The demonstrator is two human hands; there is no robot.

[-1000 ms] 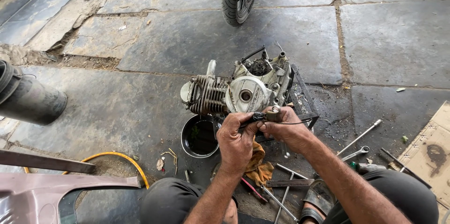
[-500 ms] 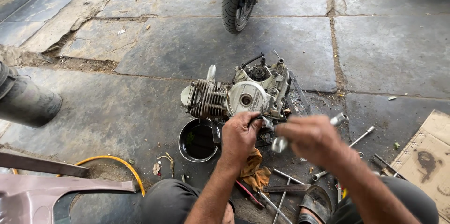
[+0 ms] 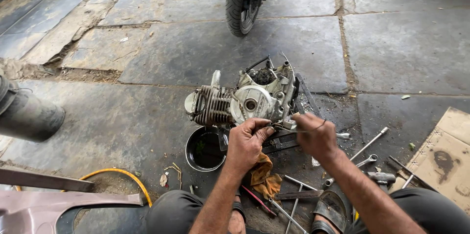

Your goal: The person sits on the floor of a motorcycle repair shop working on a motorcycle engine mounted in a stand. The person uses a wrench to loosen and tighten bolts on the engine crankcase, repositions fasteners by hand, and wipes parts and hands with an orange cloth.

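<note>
A grimy, silver-grey motorcycle engine with a finned cylinder (image 3: 247, 98) is seen lying on the dark stone floor (image 3: 147, 116), near the middle of the scene, its finned end pointing left. The left hand (image 3: 247, 141) is held just near of the engine's round side cover, its fingers curled closed around the end of a thin wire or cable (image 3: 313, 128). The right hand (image 3: 316, 136) is placed just to the right of it, fingers likewise closed, pinching a small metal part at the engine's near right edge; what exactly is gripped cannot be told. A round black oil pan (image 3: 205, 150) is set on the floor to the left of the left hand, touching the engine's near side. An orange rag (image 3: 264, 177) is lying below the left wrist. Long metal spanners (image 3: 369, 143) are scattered on the floor at the right, beside a flat sheet of brown cardboard (image 3: 448, 158). A motorcycle's black rear tyre (image 3: 240, 1) is seen at the far side, and a yellow hose (image 3: 122, 175) is curved at the near left.
</note>
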